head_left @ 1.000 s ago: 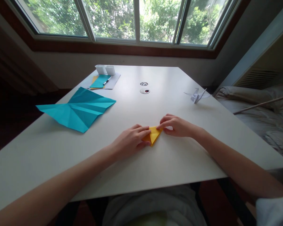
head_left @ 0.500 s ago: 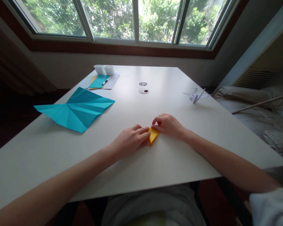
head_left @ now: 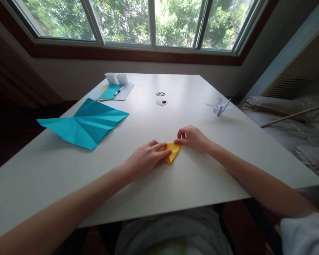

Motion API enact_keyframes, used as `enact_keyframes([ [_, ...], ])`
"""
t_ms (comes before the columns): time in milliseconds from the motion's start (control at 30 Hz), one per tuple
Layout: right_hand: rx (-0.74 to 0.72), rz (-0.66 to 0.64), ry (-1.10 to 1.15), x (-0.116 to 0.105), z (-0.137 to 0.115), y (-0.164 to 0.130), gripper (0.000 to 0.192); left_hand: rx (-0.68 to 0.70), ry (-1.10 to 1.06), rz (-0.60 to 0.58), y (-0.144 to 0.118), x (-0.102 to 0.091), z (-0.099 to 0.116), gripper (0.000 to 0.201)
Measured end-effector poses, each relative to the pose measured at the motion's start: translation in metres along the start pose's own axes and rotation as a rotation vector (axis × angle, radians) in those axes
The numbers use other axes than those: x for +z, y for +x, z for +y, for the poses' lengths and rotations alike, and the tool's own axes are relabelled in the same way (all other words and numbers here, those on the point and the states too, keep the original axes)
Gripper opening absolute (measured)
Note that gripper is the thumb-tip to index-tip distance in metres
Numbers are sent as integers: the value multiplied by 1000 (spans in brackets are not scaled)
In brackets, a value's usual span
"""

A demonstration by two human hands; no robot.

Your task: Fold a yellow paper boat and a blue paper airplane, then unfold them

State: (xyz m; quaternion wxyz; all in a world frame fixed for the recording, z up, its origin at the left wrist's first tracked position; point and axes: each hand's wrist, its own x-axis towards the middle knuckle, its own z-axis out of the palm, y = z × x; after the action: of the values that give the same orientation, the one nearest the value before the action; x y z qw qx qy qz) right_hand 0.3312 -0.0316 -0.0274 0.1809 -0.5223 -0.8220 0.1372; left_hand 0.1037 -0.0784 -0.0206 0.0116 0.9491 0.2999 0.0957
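Note:
A small folded piece of yellow origami paper (head_left: 174,150) lies on the white table (head_left: 138,198) in front of me, one point facing me. My left hand (head_left: 150,154) rests over its left part, fingers pressing the paper against the tabletop and hiding some of it. At the upper right corner, my right hand (head_left: 190,136) pinches the paper's edge between thumb and curled fingers. Away to the left spreads a large creased sheet of turquoise paper (head_left: 89,122). A white paper crane (head_left: 218,107) stands near the table's right edge.
At the far left of the table are a turquoise sheet (head_left: 110,91), a pen (head_left: 119,91) and two small white boxes (head_left: 117,78). Round cable holes (head_left: 161,102) sit in the middle of the tabletop. A beige padded seat (head_left: 271,117) adjoins the right side.
My right hand has slid slightly outward to the right along the yellow paper's edge, and more of the paper shows. The left hand stays almost in place.

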Motion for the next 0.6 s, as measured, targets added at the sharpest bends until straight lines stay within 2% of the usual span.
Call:
enact_keyframes([
  [167,90,-107,32,-8,13,1,28,13,17,11,1,1,-1,34],
  [267,109,-104,37,-9,14,1,28,42,36,29,2,2,-1,33],
  [400,126,-106,39,-10,11,0,26,154,61,38,1,1,-2,30],
  [600,143,-116,41,-12,9,-1,25,231,14,-29,0,-8,0,28],
])
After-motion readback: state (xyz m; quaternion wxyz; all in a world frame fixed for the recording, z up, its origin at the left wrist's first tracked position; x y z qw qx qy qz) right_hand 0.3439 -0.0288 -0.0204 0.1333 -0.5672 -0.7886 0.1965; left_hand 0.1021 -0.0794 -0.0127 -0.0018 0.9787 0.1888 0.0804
